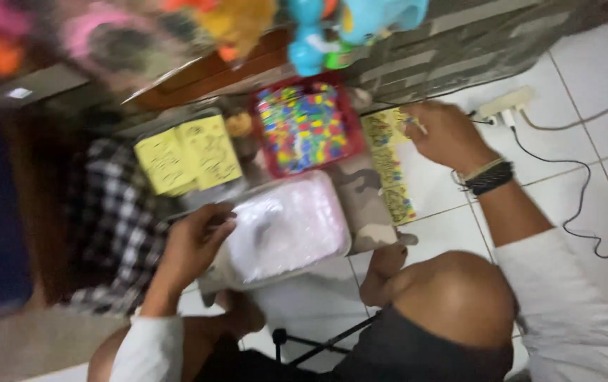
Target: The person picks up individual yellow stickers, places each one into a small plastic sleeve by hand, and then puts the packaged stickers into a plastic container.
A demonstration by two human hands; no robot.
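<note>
My left hand (194, 244) rests on the left rim of a clear tub (286, 226) filled with pale pink-white small pieces, fingers curled on its edge. My right hand (445, 134) reaches forward and pinches a small thin piece over the top of a yellow patterned strip (389, 166) lying on a camouflage cloth (360, 194). A red tray (304, 127) of multicoloured small pieces sits just left of that hand. I sit on the floor with my knees (452, 290) in view below. The picture is blurred by motion.
A container with yellow printed sheets (187, 155) lies left of the red tray. A checked cloth (113, 219) is at the left. A white power strip (506, 106) with black cable (580, 191) runs over the white tiled floor at the right. Colourful toys (318, 28) stand behind.
</note>
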